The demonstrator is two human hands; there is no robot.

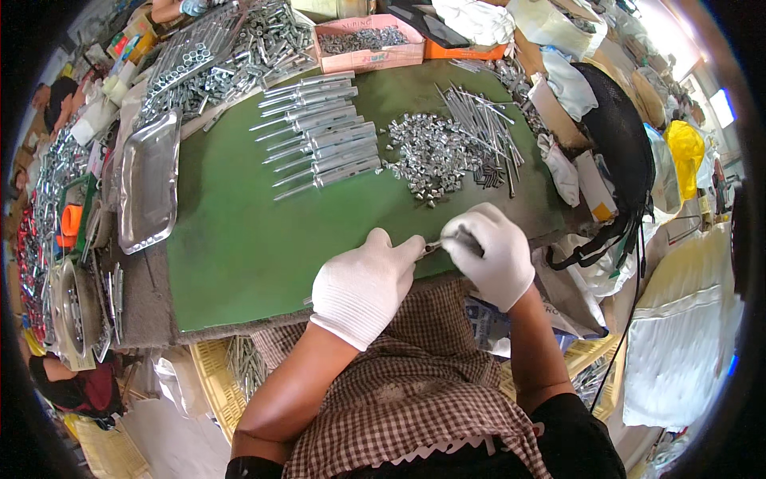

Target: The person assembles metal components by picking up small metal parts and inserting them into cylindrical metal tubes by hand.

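Both hands in white gloves meet at the lower centre of the frame, over the near edge of the green tabletop (239, 263). Left hand (363, 283) is closed, thumb and forefinger pinching one end of a small metal bolt (437, 244). Right hand (491, 251) is closed round the other end, fingers curled over it. The bolt's long axis runs roughly left-right in the picture, tilted slightly up to the right, bridging the two hands; most of it is hidden by the gloves, so no detail of the part.

Above the hands, centre frame: loose pile of small metal pieces (431, 156), nearest to the right hand. Thin rods (479, 120) just right of the pile, touching it. Row of finished bolts with sleeves (319, 132) upper centre-left, nearer the left hand. Metal tray (148, 184) at left, pink box (367, 44) at top. Nothing lies between hands and pile.
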